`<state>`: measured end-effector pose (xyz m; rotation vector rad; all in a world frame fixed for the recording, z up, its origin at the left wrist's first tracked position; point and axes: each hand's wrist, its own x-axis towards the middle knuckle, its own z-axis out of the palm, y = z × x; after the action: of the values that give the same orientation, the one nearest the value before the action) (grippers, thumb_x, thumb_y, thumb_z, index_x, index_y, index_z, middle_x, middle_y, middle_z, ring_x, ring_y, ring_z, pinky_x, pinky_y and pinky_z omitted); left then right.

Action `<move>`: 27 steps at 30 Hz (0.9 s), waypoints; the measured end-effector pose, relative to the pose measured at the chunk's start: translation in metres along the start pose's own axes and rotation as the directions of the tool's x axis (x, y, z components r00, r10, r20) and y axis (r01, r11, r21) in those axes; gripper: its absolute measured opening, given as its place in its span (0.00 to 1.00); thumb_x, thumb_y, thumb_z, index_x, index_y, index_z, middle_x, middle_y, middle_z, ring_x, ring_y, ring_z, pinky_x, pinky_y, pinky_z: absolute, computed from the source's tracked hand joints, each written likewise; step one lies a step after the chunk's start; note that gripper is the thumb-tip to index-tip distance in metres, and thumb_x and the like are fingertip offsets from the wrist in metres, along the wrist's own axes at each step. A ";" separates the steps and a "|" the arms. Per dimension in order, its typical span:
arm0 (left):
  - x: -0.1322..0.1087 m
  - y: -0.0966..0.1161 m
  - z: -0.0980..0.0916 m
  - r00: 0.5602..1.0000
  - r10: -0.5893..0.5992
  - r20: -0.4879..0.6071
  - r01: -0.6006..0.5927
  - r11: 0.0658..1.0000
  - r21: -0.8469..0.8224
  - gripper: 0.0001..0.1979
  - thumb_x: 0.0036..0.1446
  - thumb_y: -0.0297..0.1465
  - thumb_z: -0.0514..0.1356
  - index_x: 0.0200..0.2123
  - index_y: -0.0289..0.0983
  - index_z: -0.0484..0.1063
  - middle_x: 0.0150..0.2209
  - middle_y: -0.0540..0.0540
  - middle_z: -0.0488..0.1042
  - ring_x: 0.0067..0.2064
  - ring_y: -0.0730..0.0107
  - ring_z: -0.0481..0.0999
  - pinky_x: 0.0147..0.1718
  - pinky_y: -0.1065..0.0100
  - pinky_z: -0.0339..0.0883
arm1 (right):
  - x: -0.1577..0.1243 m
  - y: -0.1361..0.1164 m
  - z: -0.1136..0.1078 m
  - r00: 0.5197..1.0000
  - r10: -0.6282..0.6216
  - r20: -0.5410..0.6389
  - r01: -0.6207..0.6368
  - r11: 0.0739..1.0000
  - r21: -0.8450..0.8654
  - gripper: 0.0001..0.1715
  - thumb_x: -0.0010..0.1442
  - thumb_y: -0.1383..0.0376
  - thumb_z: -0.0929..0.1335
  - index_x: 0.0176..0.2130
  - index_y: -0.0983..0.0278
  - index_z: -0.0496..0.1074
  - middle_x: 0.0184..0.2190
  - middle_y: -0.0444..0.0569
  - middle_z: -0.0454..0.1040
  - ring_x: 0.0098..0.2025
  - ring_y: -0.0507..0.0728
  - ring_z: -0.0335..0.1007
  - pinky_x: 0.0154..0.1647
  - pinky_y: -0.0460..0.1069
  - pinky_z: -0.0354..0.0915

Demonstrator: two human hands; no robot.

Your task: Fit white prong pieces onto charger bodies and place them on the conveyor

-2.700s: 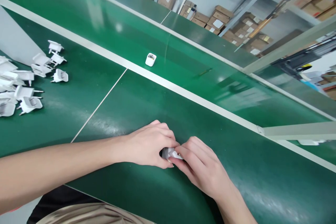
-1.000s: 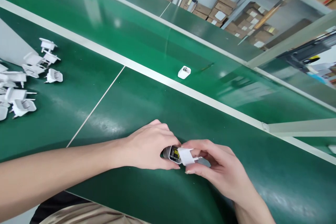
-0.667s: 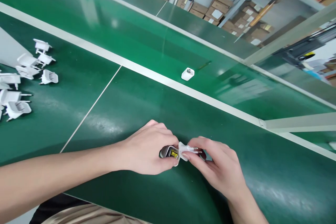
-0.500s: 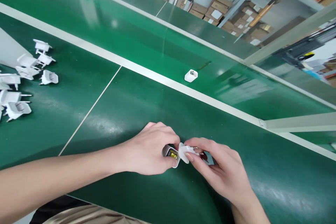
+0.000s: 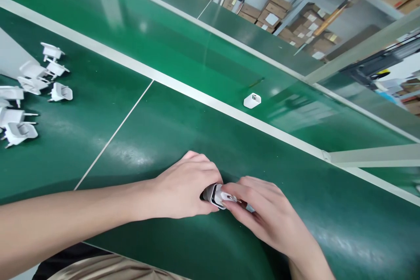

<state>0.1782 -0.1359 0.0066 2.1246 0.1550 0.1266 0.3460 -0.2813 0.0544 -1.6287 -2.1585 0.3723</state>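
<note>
Left hand (image 5: 182, 188) is curled shut around a white charger body (image 5: 212, 194), wrapping its left end, while right hand (image 5: 267, 216) has its fingers drawn in on a small white plug piece (image 5: 227, 197), pressing it against the body's right end. Neither hand is open, and much of both objects is hidden behind the fingers. They meet in the lower middle of the frame, just above a green conveyor belt (image 5: 131, 140); whether the body touches the belt cannot be told.

The body's long axis lies nearly level across the view, dipping slightly to the right. The plug piece's metal pins (image 5: 236, 200) point right, toward the right palm. A small grey item (image 5: 250, 208) shows under the right hand, too covered to name.

The main risk appears to be misalignment: a skewed plug piece could jam or bend its pins, and a slip of the fingers could drop either part onto the belt.

Farther out, a lone white charger case (image 5: 252, 100) sits beyond a pale belt rail (image 5: 183, 81), white plug adapters (image 5: 52, 51) lie scattered at the left edge, and cardboard boxes (image 5: 275, 19) fill metal shelves at upper right.
</note>
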 end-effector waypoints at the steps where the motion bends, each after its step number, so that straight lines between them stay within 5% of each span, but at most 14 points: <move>1: 0.000 0.000 0.000 1.000 -0.002 -0.003 0.002 1.000 0.000 0.13 0.54 0.34 0.72 0.34 0.38 0.71 0.42 0.51 0.77 0.50 0.63 0.72 0.54 0.60 0.59 | 0.000 0.000 0.000 1.000 -0.002 -0.004 0.002 1.000 -0.006 0.05 0.72 0.69 0.66 0.48 0.64 0.70 0.30 0.46 0.74 0.28 0.52 0.64 0.31 0.49 0.59; 27: -0.003 -0.001 0.008 0.995 0.015 -0.095 -0.016 1.000 -0.004 0.11 0.54 0.33 0.70 0.35 0.38 0.71 0.39 0.51 0.78 0.48 0.64 0.73 0.53 0.60 0.59 | 0.000 -0.002 0.008 0.994 0.082 0.076 -0.085 0.996 0.032 0.03 0.73 0.68 0.65 0.43 0.61 0.66 0.31 0.44 0.71 0.29 0.52 0.63 0.32 0.48 0.56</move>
<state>0.1768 -0.1427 0.0018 2.1160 0.1946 0.2374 0.3403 -0.2819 0.0481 -1.7151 -2.1295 0.5013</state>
